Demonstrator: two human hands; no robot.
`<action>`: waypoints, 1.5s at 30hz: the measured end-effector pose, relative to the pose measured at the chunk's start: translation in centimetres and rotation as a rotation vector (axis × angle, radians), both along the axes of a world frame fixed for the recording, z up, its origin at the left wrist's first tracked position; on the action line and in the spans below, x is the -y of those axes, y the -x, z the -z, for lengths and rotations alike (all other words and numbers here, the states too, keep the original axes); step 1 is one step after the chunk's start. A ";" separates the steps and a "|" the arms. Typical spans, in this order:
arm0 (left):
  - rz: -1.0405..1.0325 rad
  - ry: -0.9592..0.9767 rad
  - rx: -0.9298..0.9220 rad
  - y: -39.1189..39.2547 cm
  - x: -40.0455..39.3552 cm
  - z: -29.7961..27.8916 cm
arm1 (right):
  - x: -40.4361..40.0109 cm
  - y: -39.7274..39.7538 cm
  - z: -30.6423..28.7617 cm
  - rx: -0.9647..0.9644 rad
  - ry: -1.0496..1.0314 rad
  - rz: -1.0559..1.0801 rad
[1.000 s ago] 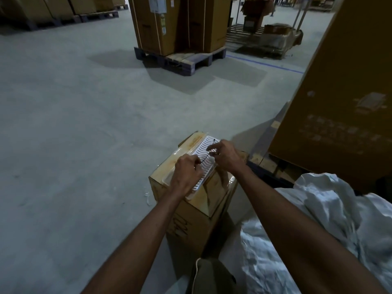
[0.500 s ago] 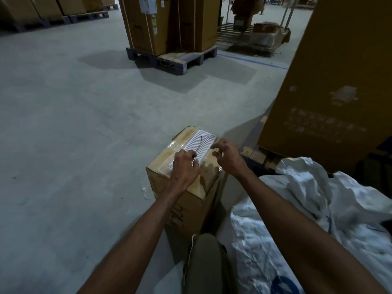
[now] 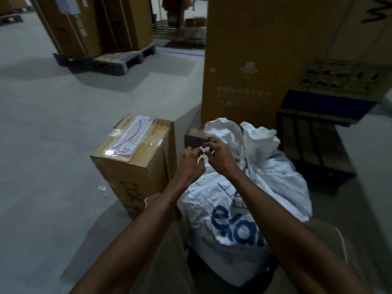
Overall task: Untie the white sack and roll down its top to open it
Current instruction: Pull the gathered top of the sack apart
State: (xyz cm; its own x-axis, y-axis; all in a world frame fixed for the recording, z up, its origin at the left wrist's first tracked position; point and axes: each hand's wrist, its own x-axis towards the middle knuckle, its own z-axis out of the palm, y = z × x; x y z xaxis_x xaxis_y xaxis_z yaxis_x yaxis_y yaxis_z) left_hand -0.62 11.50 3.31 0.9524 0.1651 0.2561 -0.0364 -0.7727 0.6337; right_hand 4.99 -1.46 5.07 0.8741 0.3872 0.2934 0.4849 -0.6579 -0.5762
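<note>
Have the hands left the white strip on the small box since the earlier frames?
Yes. Both the left hand and right hand have moved right, off the box, to the gathered neck of the white sack.

A warehouse: bare concrete floor (image 3: 42, 124), tall cardboard cartons (image 3: 84, 26) on a pallet (image 3: 118, 60) at eleven o'clock, another carton (image 3: 254, 60) at one.

Open concrete floor (image 3: 63, 145) is seen to the left, as far as a pallet of tall cartons (image 3: 101, 28). The white sack (image 3: 250, 187) is hemmed in by 3 things: a small taped box (image 3: 135, 158) just beside it on the left, a tall carton (image 3: 265, 60) close behind, and dark stacked crates (image 3: 318, 141) to the right.
</note>
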 end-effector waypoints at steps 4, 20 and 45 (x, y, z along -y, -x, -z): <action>0.099 -0.033 -0.049 -0.8 4.5 2.1 | 6.8 1.3 2.6 -0.057 0.037 0.125; 0.231 0.111 -0.239 -9.6 13.2 8.5 | 16.0 -4.3 10.0 -0.286 -0.015 0.508; 0.099 -0.092 -0.161 -14.9 11.2 8.9 | 18.4 -9.2 10.6 0.052 0.269 0.724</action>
